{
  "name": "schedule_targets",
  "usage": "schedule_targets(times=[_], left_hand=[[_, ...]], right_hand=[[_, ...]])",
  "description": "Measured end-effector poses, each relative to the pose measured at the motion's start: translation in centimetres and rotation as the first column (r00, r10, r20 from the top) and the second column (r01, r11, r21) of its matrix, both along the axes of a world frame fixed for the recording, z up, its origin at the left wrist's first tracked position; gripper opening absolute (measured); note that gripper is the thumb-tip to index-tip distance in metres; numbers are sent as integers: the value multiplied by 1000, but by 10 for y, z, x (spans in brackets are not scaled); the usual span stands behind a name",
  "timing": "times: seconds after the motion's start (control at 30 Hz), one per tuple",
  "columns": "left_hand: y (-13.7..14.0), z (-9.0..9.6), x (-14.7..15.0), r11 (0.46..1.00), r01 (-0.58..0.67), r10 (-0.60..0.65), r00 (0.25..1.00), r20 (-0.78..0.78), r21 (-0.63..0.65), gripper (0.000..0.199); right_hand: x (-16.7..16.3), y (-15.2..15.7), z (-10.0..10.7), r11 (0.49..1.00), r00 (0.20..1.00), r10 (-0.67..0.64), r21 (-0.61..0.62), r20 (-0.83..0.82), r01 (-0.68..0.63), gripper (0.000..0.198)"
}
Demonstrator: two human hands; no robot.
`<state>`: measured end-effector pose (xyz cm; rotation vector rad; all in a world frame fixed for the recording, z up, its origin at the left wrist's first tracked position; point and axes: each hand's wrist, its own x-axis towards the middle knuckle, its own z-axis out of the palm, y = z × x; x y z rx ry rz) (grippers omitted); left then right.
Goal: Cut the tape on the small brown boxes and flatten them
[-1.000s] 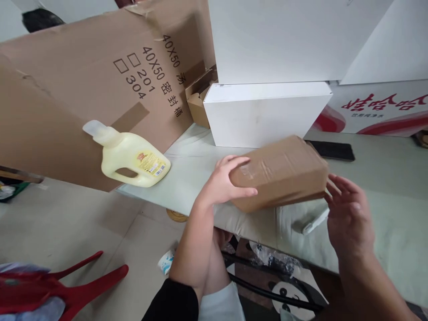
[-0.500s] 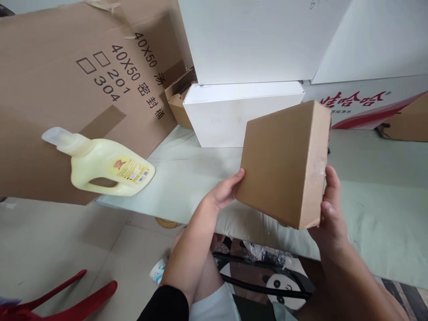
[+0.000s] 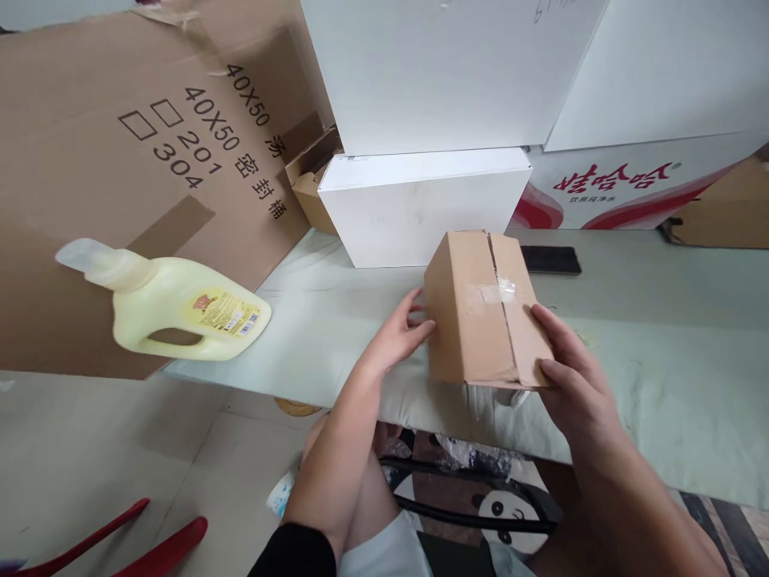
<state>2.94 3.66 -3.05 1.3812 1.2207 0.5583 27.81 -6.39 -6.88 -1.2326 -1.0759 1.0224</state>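
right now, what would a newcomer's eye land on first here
Probably the brown box at the centre, between the left grip and right grip, with shiny tape across its seam. Next, the pale yellow bottle near the left end of the table, and behind it the big carton printed "40X50".

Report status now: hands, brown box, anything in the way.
Right hand holding brown box by its right edge. Left hand open at box's left side. Seam taped. White box and phone behind.
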Motion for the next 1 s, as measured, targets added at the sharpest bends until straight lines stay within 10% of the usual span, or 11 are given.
schedule_targets(times=[0.13, 0.27, 0.37, 0.47, 0.7, 0.87, 1.0], left_hand=[[-7, 15, 2, 950, 44, -78, 992, 96, 308, 71], [-15, 25, 3, 923, 258, -261, 965, -28, 287, 69], [-15, 24, 1, 928, 263, -255, 965, -65, 264, 67], [-12, 22, -3, 931, 261, -244, 965, -95, 254, 68], [-10, 24, -4, 921, 285, -261, 958, -123, 267, 70], [-14, 28, -4, 909, 308, -268, 948, -173, 280, 68], [-18, 35, -4, 898, 362, -314, 926, -210, 251, 68]], right_hand=[[-7, 2, 4, 994, 992, 105, -7, 68, -105, 46], [-2, 8, 13, 998, 958, 62, -11, 280, -61, 48], [18, 13, 14, 959, 723, -48, -171, 689, 226, 51], [38, 16, 6, 836, 493, 267, -453, 828, 308, 48], [29, 16, -7, 795, 390, 478, -576, 787, 191, 32], [27, 19, 9, 873, 725, 188, -451, 662, 185, 27], [30, 19, 25, 966, 987, -158, -205, 12, 157, 39]])
